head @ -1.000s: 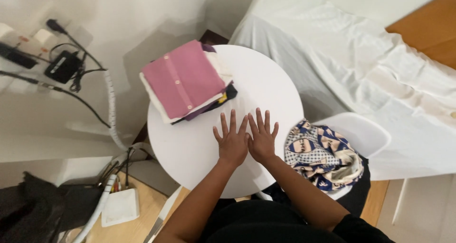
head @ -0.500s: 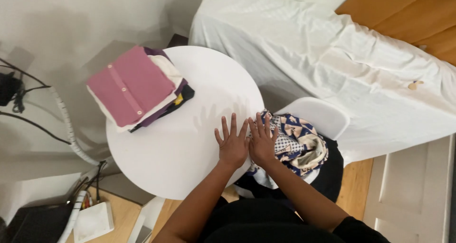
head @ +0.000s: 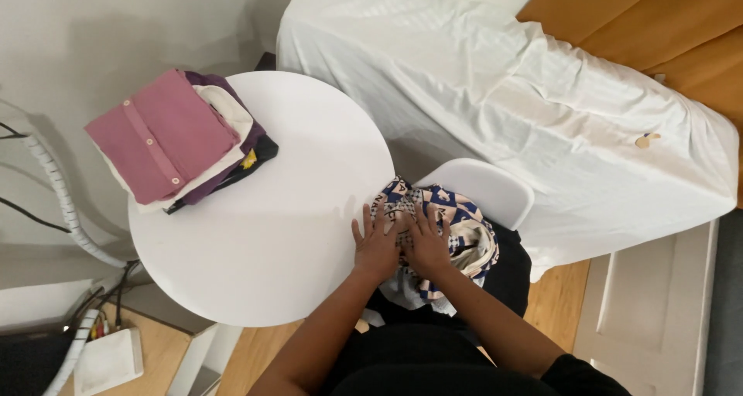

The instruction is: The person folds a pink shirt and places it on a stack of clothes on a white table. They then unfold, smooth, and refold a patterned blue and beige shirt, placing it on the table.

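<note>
Left hand (head: 377, 249): flat, fingers spread, palm down at the tabletop (head: 294, 210) edge, fingertips touching the patterned cloth (head: 464, 230); grip apart, clamped on nothing.
Right hand (head: 428, 245): flat on the cloth, fingers splayed, just beside the left; grip apart too, pressing rather than holding.
Cloth: blue, cream and black print, bunched on the white chair (head: 487, 189) beside the tabletop, partly under both hands.
Step in hand, as judged: laying hands on the crumpled cloth. Best done by finding an edge or corner first, pinching with both hands well apart, lifting clear of the chair so nothing drags or snags on dark fabric below.
Stack (head: 174, 141): folded garments at the far left of the tabletop, pink buttoned piece on top, cream, purple and black beneath; well apart from the hands.
Bed (head: 526, 94): white sheet, right of the tabletop, a small tan mark near its far edge.
Packages, labels, signs: none legible; a flat white box (head: 108, 361) on the floor at lower left, beside cables (head: 62, 203).
</note>
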